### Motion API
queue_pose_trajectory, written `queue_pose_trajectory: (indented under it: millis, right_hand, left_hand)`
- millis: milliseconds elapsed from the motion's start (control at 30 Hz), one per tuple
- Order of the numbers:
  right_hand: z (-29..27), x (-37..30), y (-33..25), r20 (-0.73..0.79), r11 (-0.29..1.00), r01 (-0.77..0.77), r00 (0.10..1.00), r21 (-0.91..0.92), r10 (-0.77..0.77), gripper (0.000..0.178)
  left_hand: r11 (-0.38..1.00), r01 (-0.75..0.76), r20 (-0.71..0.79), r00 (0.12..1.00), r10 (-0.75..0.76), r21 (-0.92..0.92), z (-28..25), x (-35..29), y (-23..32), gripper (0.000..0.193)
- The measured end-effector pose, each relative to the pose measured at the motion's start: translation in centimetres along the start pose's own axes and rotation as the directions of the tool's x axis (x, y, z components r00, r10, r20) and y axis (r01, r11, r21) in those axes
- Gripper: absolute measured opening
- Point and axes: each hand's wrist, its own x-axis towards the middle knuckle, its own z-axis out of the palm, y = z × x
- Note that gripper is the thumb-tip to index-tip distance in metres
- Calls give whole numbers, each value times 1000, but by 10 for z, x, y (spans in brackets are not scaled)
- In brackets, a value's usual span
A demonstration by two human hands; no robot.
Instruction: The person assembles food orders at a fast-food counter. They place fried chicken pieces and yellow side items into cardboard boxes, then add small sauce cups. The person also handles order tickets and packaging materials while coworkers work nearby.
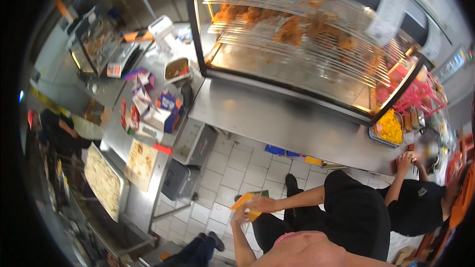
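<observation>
Carton (254,214) in play, held up over the floor (216,172)!
Left hand (239,214) and right hand (263,203) both pinch it, apart from the surface (242,105); the step looks like handling it, next seemingly calling for steady grip.

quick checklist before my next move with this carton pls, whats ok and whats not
1. Carton held: ok, the left hand and right hand are both on it.
2. Carton's contents: cannot tell, its inside does not show.
3. Food pieces in the glass cabinet: ok, several lie on its racks.
4. Red-handled tool put away: not ok, it lies on the left bench.
5. Right-hand co-worker off the carton: ok, their hands are apart from it.
</observation>
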Motion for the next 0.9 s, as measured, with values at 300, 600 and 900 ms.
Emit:
queue_pose_trajectory:
  millis: [300,600,900]
  right_hand:
    - [-65,-16,-44,-72,972,222,971,-74,-227,37]
    - [-68,-1,35,7,669,-571,763,477,647,20]
    - [-57,85,50,111,621,-257,958,740,264,53]
  left_hand:
    - [947,-321,6,947,321,-33,-23,-29,-19,38]
    - [649,-727,-121,640,759,226,-19,-40,-25,42]
    - [591,-641,-176,737,653,-490,-48,-69,-13,39]
